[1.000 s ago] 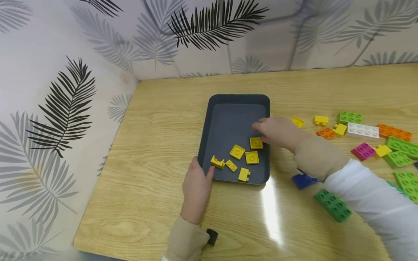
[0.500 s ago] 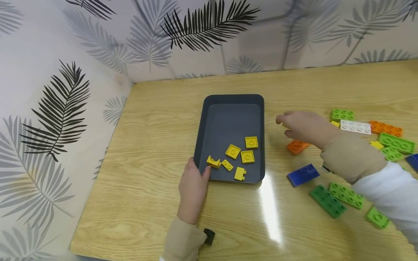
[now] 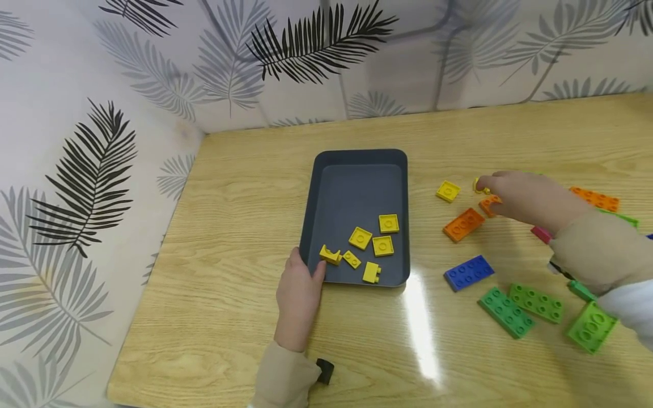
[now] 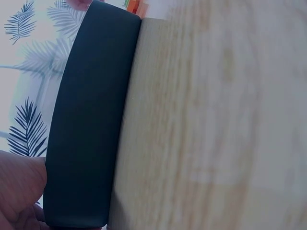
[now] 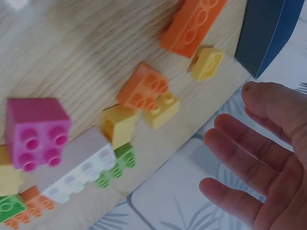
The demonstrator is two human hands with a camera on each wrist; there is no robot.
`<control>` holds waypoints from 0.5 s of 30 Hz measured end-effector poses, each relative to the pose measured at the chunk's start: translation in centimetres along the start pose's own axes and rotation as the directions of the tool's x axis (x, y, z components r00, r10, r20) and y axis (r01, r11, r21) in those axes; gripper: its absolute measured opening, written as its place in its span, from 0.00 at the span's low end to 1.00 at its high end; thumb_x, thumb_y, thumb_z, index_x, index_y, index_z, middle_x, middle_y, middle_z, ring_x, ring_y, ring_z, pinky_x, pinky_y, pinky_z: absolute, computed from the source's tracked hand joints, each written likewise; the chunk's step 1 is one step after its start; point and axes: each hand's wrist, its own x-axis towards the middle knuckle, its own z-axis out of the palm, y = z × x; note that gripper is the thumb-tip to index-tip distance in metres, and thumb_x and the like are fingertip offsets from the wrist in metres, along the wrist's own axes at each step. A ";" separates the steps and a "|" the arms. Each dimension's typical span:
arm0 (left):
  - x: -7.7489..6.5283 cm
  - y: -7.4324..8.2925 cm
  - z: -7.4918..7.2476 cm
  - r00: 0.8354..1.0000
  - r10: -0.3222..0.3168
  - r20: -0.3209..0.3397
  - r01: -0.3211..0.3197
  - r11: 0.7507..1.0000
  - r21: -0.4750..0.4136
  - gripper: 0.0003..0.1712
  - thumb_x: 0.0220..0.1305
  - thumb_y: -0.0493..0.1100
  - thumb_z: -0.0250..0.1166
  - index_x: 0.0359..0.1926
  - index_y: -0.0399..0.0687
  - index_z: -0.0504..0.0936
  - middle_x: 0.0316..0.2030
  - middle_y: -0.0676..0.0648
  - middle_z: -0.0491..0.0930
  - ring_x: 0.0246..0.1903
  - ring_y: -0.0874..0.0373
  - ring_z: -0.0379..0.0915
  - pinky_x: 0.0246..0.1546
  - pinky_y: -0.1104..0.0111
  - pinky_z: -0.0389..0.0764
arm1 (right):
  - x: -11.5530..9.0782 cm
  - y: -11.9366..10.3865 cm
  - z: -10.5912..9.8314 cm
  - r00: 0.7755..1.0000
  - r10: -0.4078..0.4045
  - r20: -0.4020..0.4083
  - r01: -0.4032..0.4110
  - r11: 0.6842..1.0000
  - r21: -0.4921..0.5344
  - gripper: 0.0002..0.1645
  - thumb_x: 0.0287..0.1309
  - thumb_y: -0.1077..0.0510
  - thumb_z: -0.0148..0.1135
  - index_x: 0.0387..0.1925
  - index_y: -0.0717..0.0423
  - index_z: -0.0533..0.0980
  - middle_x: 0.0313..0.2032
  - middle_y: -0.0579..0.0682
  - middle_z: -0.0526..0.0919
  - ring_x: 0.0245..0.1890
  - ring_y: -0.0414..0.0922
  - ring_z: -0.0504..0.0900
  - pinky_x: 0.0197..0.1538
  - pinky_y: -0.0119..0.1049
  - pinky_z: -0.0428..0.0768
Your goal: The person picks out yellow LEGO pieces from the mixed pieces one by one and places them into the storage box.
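My left hand (image 3: 297, 292) grips the near left corner of a dark grey tray (image 3: 357, 190), thumb over the rim; the tray's side wall (image 4: 91, 115) fills much of the left wrist view. Several yellow bricks lie in the tray's near half, among them an arch-shaped one (image 3: 330, 255) and a square one (image 3: 389, 223). Right of the tray, my right hand (image 3: 530, 195) hovers over loose bricks, its fingers loosely bent and holding nothing. Under its fingertips shows part of a yellow brick (image 3: 478, 186). A square yellow brick (image 3: 448, 191) lies between that hand and the tray.
Around the right hand lie an orange brick (image 3: 463, 225), a blue one (image 3: 469, 273), a dark green one (image 3: 506, 312) and several light green ones. A magenta brick (image 5: 37, 134) and a white one (image 5: 76, 165) show in the right wrist view. A patterned wall (image 3: 316, 96) borders the wooden table.
My right hand has moved right, out of the tray and over the loose bricks, leaving a square yellow brick in the tray. My left hand has kept its grip on the corner.
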 end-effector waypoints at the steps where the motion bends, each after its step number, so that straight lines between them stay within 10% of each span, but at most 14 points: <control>1: 0.0 0.0 0.0 1.000 -0.003 0.001 0.003 1.000 0.000 0.37 0.57 0.53 0.56 0.60 0.34 0.59 0.51 0.33 0.73 0.47 0.41 0.73 0.43 0.50 0.77 | -0.2 0.4 0.1 1.000 0.003 -0.002 -0.003 1.000 -0.011 0.24 0.47 0.60 0.61 0.48 0.63 0.69 0.44 0.64 0.77 0.39 0.55 0.78 0.41 0.52 0.77; 15: 0.0 -0.1 0.1 1.000 -0.006 -0.005 0.006 1.000 0.005 0.37 0.57 0.54 0.57 0.60 0.35 0.59 0.52 0.34 0.73 0.47 0.41 0.73 0.41 0.49 0.77 | -2.4 4.6 1.4 0.990 0.129 0.055 -0.126 0.990 -0.058 0.24 0.46 0.62 0.60 0.47 0.68 0.69 0.42 0.68 0.77 0.40 0.61 0.76 0.42 0.55 0.76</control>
